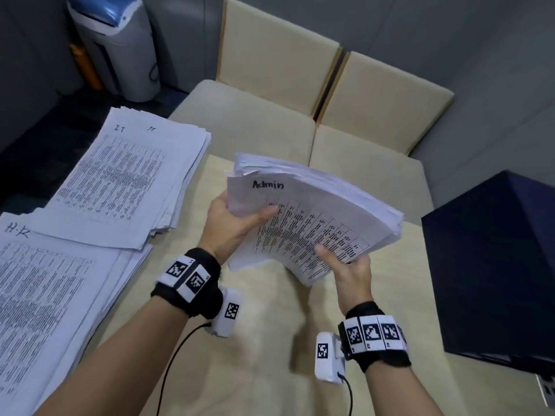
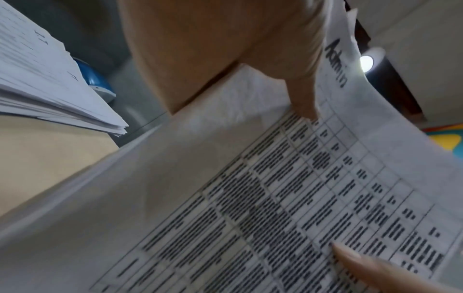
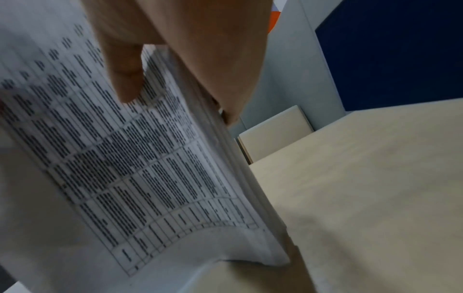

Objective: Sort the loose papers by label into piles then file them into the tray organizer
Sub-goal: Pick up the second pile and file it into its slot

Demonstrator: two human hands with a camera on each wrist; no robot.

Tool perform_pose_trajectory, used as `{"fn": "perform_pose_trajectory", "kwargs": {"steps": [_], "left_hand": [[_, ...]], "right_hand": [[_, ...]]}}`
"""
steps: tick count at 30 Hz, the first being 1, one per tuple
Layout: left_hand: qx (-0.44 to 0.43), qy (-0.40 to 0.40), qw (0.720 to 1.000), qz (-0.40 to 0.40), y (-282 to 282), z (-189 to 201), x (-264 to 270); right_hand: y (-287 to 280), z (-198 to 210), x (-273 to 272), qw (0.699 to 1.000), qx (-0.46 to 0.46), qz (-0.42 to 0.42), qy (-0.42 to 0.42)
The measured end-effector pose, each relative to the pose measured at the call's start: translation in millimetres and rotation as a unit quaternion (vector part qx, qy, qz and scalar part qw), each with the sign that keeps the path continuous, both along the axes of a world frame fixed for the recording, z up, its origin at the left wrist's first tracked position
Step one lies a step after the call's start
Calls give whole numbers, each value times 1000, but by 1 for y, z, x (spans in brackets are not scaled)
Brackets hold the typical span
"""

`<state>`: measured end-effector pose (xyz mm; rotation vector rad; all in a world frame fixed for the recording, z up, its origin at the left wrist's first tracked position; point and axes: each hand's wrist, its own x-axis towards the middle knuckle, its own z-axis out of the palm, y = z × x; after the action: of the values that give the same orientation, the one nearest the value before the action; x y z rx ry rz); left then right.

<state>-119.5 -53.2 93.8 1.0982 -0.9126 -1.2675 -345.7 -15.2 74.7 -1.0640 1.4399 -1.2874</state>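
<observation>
Left hand gripping Admin stack at upper corner, right hand gripping its lower edge, stack raised above worktop, IT pile and HR pile at left.

I see my left hand and right hand holding the Admin stack above the desk.

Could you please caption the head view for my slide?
Both hands, left and right, hold the Admin stack above the table.

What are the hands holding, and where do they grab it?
Both grip one thick stack of white printed papers labelled Admin: the left hand at its top-left corner, the right hand at its bottom edge.
</observation>
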Motion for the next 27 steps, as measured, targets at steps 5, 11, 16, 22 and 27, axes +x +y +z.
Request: {"fn": "perform_pose_trajectory", "kwargs": {"steps": [5, 11, 16, 22, 27], "left_hand": [[3, 23, 999, 26, 6, 1, -20], [21, -86, 996, 1, 18, -48, -17], [47, -129, 991, -9, 12, -54, -18], [17, -67, 997, -28, 10, -21, -42], [20, 37, 999, -32, 18, -6, -90]], "right_hand": [[-2, -9, 6, 998, 19, -43, -39], [9, -29, 8, 994, 103, -6, -30], [6, -31, -2, 994, 109, -12, 29], [37, -27, -41, 989, 141, -25, 39], [93, -12, -97, 977, 133, -123, -115]]}}
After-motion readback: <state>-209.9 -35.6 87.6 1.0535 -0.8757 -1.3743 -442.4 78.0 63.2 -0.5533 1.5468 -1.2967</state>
